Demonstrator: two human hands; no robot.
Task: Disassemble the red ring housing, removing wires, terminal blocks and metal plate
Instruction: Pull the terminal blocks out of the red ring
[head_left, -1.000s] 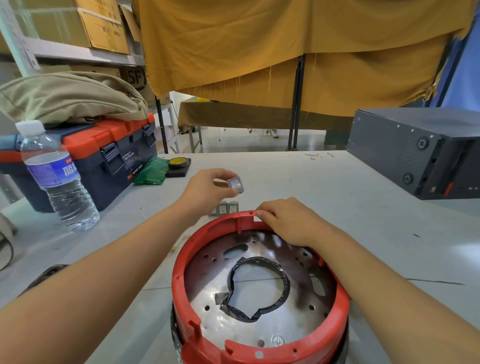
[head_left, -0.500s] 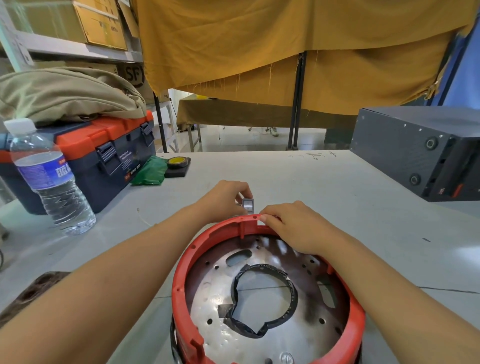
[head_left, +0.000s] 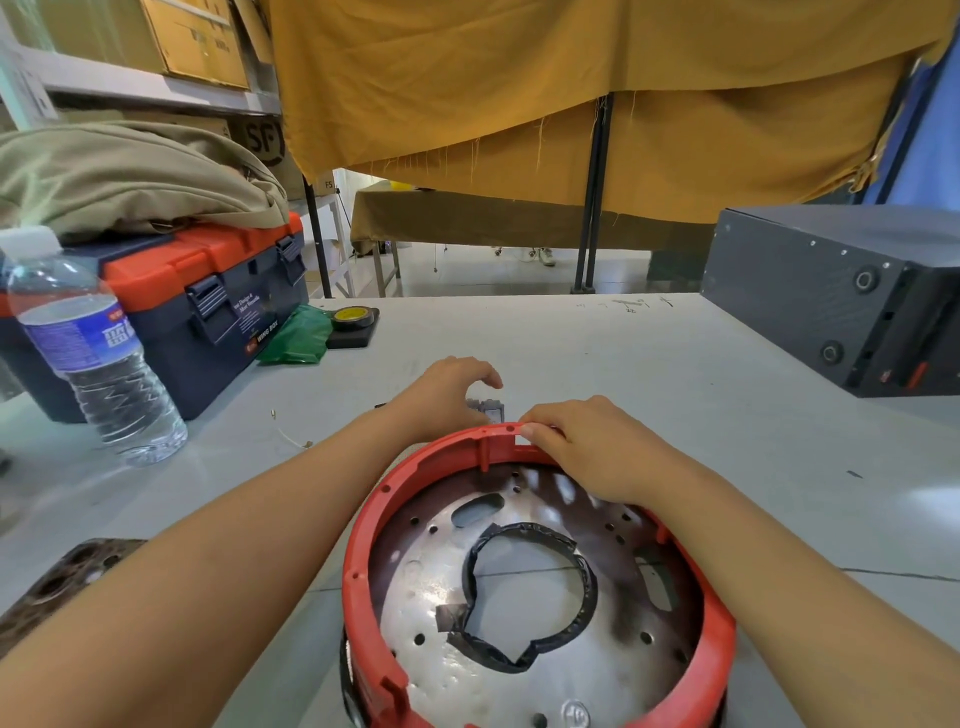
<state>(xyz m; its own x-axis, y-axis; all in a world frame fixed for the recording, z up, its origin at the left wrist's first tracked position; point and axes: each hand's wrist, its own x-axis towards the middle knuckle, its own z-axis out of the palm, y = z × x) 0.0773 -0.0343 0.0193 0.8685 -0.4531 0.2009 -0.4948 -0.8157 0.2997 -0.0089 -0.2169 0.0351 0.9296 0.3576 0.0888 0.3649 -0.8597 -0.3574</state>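
Grey worktable (head_left: 649, 364), yellow curtain behind. Red ring housing (head_left: 358, 561) sits at near edge, metal plate (head_left: 441, 597) inside. Right hand (head_left: 582, 447) pinches far rim. Small grey terminal blocks (head_left: 488, 408) lie just under left hand (head_left: 447, 395), its fingers loosely curled, holding nothing. Toolbox (head_left: 208, 296), water bottle (head_left: 98, 358) well left.

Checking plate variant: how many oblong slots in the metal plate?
2: one slot at the metal plate's far left, another at its right. The right hand may hide more.
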